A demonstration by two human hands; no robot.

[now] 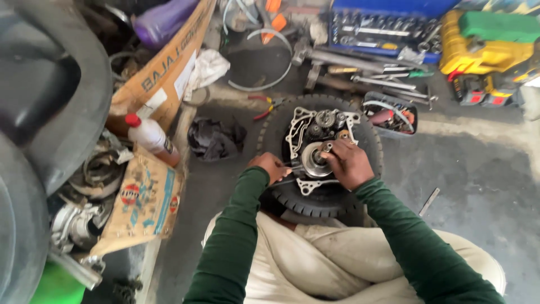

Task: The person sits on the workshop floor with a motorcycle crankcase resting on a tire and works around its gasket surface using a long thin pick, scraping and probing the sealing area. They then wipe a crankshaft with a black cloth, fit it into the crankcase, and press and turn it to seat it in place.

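Note:
A metal engine case half (pixel 315 132) with gears lies on a small black tyre (pixel 315 200) on the floor in front of my knees. My right hand (pixel 350 163) grips the round clutch part (pixel 313 160) at the case's middle. At the part's left edge my left hand (pixel 270 166) holds a thin tool (pixel 291 166). Both my arms wear dark green sleeves.
A white bottle with a red cap (pixel 151 137) lies on cardboard boxes (pixel 163 73) at left, by a large tyre (pixel 50 112). A black rag (pixel 216 139), red pliers (pixel 269 106), a parts tray (pixel 391 115), a blue socket set (pixel 382 31), loose wrenches and a yellow tool case (pixel 484 50) surround the work.

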